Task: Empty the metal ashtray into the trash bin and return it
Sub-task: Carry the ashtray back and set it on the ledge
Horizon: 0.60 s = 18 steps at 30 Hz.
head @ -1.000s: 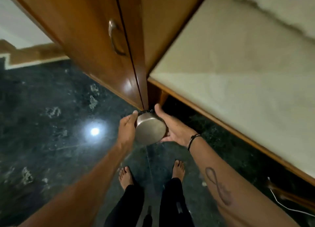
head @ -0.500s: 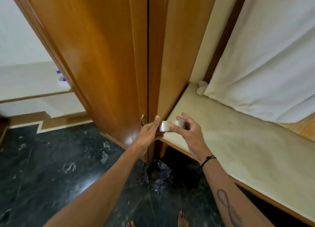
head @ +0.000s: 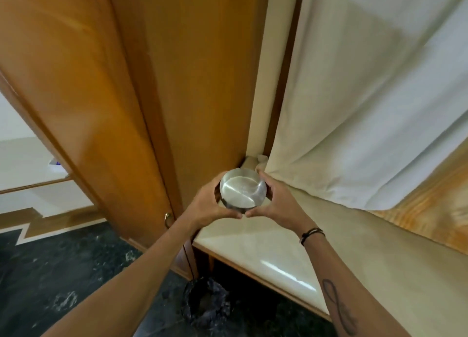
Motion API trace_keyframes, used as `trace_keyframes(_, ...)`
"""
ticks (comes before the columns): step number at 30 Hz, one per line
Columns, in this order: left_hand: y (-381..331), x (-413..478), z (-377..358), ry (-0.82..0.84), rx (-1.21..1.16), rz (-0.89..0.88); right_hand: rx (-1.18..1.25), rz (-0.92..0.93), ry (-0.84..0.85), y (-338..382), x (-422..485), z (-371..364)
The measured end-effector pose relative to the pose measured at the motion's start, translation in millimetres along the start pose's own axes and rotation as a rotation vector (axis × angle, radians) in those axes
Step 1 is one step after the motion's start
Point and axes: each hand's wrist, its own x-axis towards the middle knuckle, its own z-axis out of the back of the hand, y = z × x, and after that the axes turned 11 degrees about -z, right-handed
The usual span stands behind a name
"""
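Metal ashtray (head: 242, 191) held upright, open side up, above the far end of the pale tabletop (head: 266, 250), close to the wooden wardrobe door (head: 197, 83). Left hand (head: 208, 207) in a closed grip around its left wall; right hand (head: 277, 205) in a closed grip around its right wall, thumbs nearly meeting under the near rim. Inside shiny, seemingly empty. Trash bin (head: 205, 302) with dark liner down on the dark marble floor (head: 63, 273), beside the tabletop edge. White curtain (head: 367, 96) hanging behind.
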Motion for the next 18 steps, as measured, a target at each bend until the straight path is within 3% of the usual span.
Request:
trace_keyframes(11, 43, 47, -87, 0.002, 0.106, 0.185, -0.028, -0.055, 0.037, -86, 54, 37)
trace_keyframes(18, 94, 63, -97, 0.038, 0.197, 0.350, -0.024, -0.178, 0.122, -130, 91, 4)
